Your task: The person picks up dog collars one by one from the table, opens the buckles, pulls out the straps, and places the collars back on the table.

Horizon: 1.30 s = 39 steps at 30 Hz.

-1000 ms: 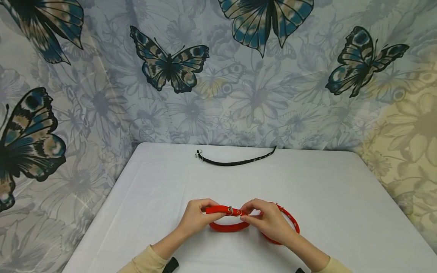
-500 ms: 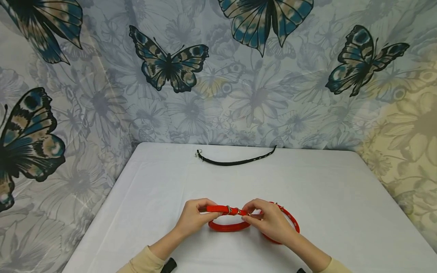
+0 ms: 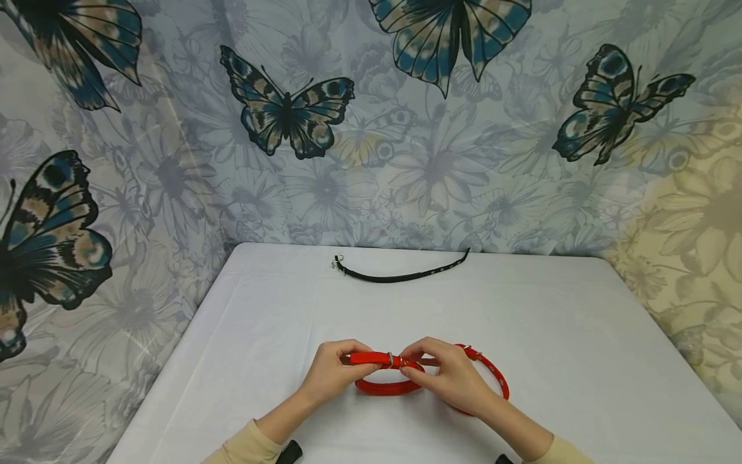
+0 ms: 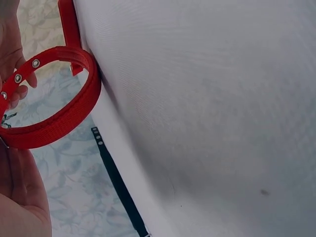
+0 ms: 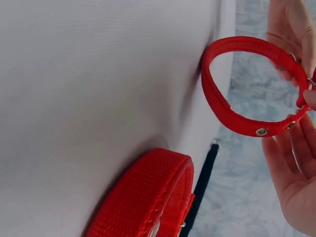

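The left hand [image 3: 332,368], slanting inward, pinches one red collar [image 3: 387,388] beside its buckle [image 3: 391,360]; the right hand [image 3: 452,370], mirroring it, pinches the opposite side, well short of the tabletop [image 3: 580,322]'s far edge. A second red collar [image 3: 500,376] lies by the right hand; one black collar [image 3: 385,279] lies near that edge.

Butterfly-print backdrop [image 3: 371,187], possibly fabric, yellowish at right, behind a white table [image 3: 556,322].
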Available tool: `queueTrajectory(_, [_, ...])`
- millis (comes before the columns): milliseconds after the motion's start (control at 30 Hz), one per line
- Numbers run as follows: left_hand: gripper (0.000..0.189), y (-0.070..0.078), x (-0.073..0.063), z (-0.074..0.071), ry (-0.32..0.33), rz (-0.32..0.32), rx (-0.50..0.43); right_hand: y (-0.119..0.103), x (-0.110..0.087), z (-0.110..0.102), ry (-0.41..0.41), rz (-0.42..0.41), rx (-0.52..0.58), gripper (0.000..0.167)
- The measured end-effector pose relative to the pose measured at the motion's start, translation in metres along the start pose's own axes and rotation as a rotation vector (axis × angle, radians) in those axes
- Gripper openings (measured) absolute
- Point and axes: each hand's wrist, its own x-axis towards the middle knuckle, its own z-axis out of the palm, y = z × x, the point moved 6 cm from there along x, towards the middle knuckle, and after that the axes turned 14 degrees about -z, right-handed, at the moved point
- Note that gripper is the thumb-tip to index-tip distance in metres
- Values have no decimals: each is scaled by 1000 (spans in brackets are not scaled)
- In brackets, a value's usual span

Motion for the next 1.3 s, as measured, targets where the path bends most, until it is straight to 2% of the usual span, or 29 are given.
queueTrajectory(367, [8, -3, -1, -1, 8, -2, 14, 1, 0, 2, -9, -13, 43, 21])
queueTrajectory(867, [9, -1, -1, -4, 41, 27, 56, -7, -1, 2, -40, -109, 11, 30])
queueTrajectory(1100, [10, -2, -1, -6, 31, 26, 20, -30, 4, -4, -44, -122, 12, 27])
queueTrajectory(1300, [10, -3, -2, -7, 17, 25, 8, -4, -4, -2, -58, -89, 9, 23])
